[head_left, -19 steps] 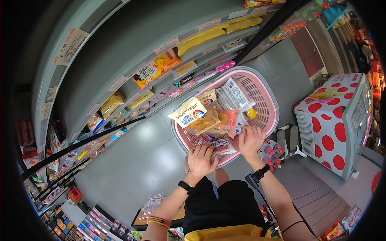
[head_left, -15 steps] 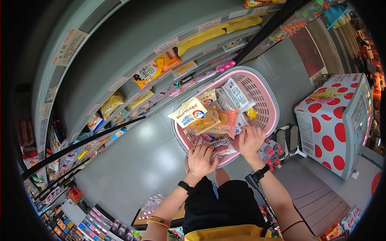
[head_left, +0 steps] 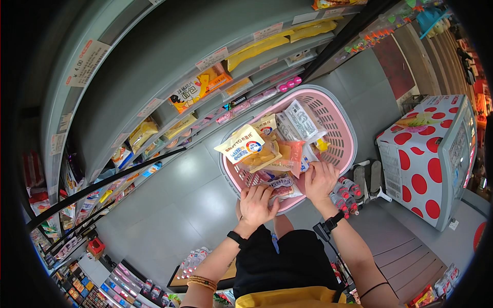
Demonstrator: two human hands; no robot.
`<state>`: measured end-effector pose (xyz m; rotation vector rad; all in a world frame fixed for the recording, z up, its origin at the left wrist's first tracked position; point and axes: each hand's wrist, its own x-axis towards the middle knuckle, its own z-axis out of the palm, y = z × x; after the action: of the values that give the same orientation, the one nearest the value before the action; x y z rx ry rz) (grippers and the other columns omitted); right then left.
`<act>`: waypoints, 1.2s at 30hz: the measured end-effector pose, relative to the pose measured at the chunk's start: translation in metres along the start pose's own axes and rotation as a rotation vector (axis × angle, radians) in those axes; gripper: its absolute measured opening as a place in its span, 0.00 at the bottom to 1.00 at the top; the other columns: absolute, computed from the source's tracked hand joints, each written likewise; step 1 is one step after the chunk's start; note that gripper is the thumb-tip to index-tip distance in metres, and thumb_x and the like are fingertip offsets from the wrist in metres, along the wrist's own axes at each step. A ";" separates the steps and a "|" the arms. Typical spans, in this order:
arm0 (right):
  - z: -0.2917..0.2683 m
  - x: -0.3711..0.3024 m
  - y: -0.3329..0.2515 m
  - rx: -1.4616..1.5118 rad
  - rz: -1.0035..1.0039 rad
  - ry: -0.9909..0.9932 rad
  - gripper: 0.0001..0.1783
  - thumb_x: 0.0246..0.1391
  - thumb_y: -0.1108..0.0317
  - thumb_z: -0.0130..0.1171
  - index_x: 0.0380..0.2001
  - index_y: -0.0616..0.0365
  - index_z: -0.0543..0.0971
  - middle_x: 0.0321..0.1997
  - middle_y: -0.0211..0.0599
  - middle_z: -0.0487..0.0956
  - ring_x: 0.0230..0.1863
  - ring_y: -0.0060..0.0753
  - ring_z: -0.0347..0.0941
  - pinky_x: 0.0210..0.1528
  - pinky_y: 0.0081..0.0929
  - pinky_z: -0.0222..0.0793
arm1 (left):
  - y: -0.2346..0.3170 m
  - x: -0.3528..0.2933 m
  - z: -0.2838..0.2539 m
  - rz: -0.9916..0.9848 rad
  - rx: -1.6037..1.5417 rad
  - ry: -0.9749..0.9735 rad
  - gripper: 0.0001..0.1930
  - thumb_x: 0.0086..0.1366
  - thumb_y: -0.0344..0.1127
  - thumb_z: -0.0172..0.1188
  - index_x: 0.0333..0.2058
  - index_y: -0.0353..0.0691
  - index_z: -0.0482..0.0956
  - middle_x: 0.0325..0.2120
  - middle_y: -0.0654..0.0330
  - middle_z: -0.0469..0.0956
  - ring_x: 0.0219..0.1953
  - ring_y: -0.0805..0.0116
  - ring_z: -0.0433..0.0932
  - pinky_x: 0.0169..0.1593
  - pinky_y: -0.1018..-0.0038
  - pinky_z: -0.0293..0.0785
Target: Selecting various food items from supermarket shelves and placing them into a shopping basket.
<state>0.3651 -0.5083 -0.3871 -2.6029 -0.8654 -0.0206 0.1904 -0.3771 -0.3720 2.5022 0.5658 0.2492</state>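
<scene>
A pink plastic shopping basket (head_left: 347,138) with a grey rim is in front of my body, its long side slanting from near left to far right. My left hand (head_left: 256,205) curls its fingers over the near rim, beside a clear bread packet (head_left: 284,186). Farther right, my right hand (head_left: 320,180) also grips the near rim, close to a white and blue packet (head_left: 306,156). A cream-topped bag of bread (head_left: 250,147) lies on top of the pile at the left. Next to it are an orange-pink packet (head_left: 288,158) and a white printed pack (head_left: 300,120).
Store shelves (head_left: 267,49) with bagged snacks curve along the left and far side. A white chest freezer with red dots (head_left: 421,159) stands at the right. Several pink-capped bottles (head_left: 346,195) are beside the basket. Grey floor tiles (head_left: 190,197) show at the left.
</scene>
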 end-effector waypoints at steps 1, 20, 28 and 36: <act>0.000 0.000 0.000 -0.004 0.005 -0.005 0.04 0.50 0.67 0.58 0.29 0.53 0.79 0.30 0.33 0.79 0.37 0.41 0.71 0.44 0.38 0.59 | 0.000 0.000 0.000 0.001 -0.001 0.000 0.17 0.50 0.42 0.65 0.38 0.43 0.80 0.37 0.63 0.79 0.38 0.64 0.76 0.47 0.66 0.61; 0.000 0.000 0.000 0.009 -0.005 0.011 0.04 0.49 0.68 0.58 0.29 0.53 0.79 0.30 0.33 0.79 0.36 0.41 0.72 0.43 0.37 0.59 | 0.000 0.000 0.000 0.000 -0.015 0.013 0.16 0.50 0.41 0.65 0.37 0.43 0.80 0.36 0.63 0.79 0.38 0.64 0.76 0.47 0.66 0.62; 0.002 -0.001 0.001 0.000 -0.010 0.011 0.04 0.49 0.67 0.58 0.29 0.53 0.79 0.30 0.33 0.79 0.36 0.41 0.72 0.43 0.38 0.59 | -0.001 -0.001 0.001 0.002 -0.017 0.015 0.15 0.50 0.41 0.64 0.37 0.43 0.80 0.36 0.63 0.79 0.38 0.65 0.76 0.47 0.66 0.62; 0.001 -0.001 0.000 -0.003 -0.013 0.008 0.04 0.49 0.68 0.58 0.29 0.53 0.79 0.30 0.33 0.79 0.36 0.41 0.72 0.42 0.38 0.59 | -0.001 0.000 0.000 0.007 -0.010 0.015 0.15 0.51 0.41 0.64 0.37 0.43 0.80 0.36 0.64 0.79 0.37 0.65 0.76 0.47 0.66 0.62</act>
<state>0.3647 -0.5085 -0.3881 -2.5986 -0.8799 -0.0353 0.1898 -0.3765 -0.3722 2.4949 0.5613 0.2731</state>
